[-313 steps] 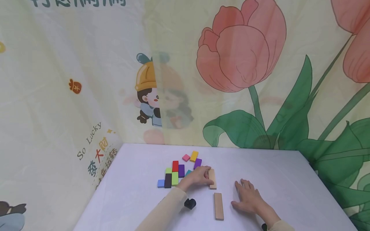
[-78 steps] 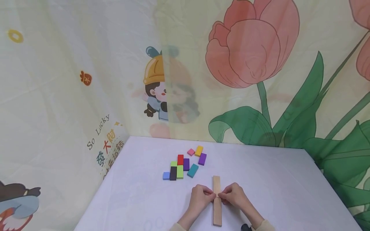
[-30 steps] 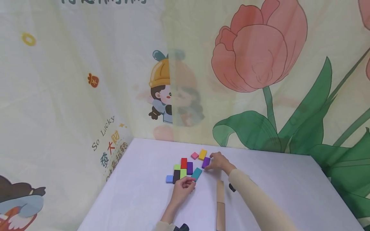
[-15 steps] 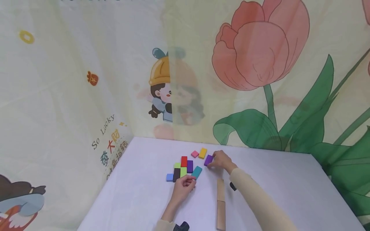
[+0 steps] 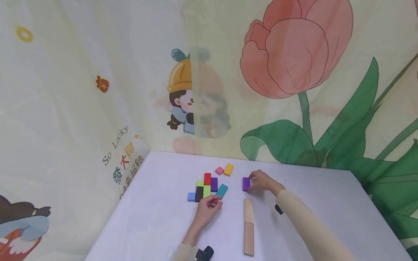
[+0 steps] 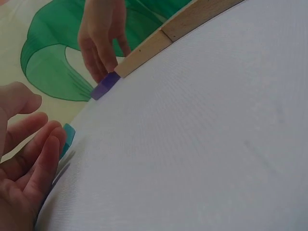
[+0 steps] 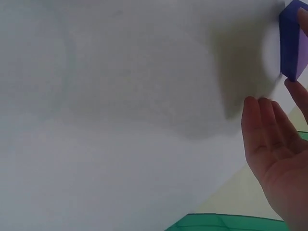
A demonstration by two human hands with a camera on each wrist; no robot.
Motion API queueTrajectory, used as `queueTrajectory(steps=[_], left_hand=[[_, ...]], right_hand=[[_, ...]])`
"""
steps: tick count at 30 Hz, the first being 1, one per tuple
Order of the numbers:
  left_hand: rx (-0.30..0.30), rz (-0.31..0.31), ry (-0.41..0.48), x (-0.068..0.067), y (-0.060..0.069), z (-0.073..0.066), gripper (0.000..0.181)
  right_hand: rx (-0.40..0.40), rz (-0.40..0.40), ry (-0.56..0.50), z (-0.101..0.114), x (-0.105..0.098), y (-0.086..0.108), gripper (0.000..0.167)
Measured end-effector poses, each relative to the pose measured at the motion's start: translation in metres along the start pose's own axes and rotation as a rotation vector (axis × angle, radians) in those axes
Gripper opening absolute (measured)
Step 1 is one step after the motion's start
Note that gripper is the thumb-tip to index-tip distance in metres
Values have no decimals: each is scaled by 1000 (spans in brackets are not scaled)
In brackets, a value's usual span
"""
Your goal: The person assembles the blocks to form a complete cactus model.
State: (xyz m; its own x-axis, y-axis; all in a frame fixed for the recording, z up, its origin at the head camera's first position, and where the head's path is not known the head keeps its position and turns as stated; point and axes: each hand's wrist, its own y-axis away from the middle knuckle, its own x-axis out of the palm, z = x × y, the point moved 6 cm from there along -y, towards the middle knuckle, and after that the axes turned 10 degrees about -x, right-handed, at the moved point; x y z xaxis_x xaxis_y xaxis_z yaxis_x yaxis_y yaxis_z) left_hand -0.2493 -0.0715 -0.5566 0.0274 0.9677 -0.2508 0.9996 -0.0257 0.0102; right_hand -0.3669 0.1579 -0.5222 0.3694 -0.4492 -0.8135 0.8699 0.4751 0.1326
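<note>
One purple block (image 5: 246, 184) noted in the grasp of the right hand (image 5: 262, 180), pinched by its two ends between thumb and forefinger; other three fingers extended close together, apart from the block in the right wrist view. Sits short of the middle of the far edge of the surface (image 5: 147, 224), long sides pointing toward that edge, just beyond two wooden blocks, a near one (image 5: 249, 239) and a far one (image 5: 248, 210), laid end to end and touching, in a row running toward the near edge. Narrow gap between purple block and far wooden block in the head view.

Left hand (image 5: 207, 210) at the near end of a teal block (image 5: 222, 190) set at a slant; fingers loosely bent and released, thumb apart from them. Contact with the teal block: cannot tell.

Clustered nearer the far left corner than the far right: a light blue block (image 5: 191, 197), a black block (image 5: 199, 194), two light green blocks, one beyond the black (image 5: 200, 183) and one beside it (image 5: 207, 190), a red block (image 5: 207, 179) and a second purple block (image 5: 214, 184). Near the far edge, just beside each other: a pink block (image 5: 219, 170) and a yellow block (image 5: 228, 170). Behind that edge, a cloth with printed tulip (image 5: 298, 54).
</note>
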Motion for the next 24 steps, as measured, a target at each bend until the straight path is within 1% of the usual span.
queueTrajectory(steps=[3,5,6,8,11,12,14,17,20,24], left_hand=[[7,4,-12,-3,7,-16,18],[12,11,-5,-4,10,-23,17],[9,11,-6,-4,10,-23,18],[2,8,-10,-3,7,-16,18],[6,5,-17,1,0,-3,18],[-3,7,-22,2,-3,4,18],[0,12,-18,2,-5,10,18],[8,25,-8,2,-6,13,19],[8,33,-9,2,-5,13,19],[-11,37,-25,2,-5,12,19]], right_hand=[[-21,-8,-30,-5,1,4,57],[-36,-19,-53,-6,1,5,53],[-42,-24,-65,-7,1,5,49],[-47,-35,-84,-6,1,6,42],[-42,-46,-93,-7,-1,6,33],[-42,-47,-93,-6,-1,6,31],[-45,-49,-99,-7,-1,6,28],[-53,-45,-110,-7,-2,6,28],[-49,-42,-130,-7,-2,8,29],[-60,-41,-127,-7,-3,8,29]])
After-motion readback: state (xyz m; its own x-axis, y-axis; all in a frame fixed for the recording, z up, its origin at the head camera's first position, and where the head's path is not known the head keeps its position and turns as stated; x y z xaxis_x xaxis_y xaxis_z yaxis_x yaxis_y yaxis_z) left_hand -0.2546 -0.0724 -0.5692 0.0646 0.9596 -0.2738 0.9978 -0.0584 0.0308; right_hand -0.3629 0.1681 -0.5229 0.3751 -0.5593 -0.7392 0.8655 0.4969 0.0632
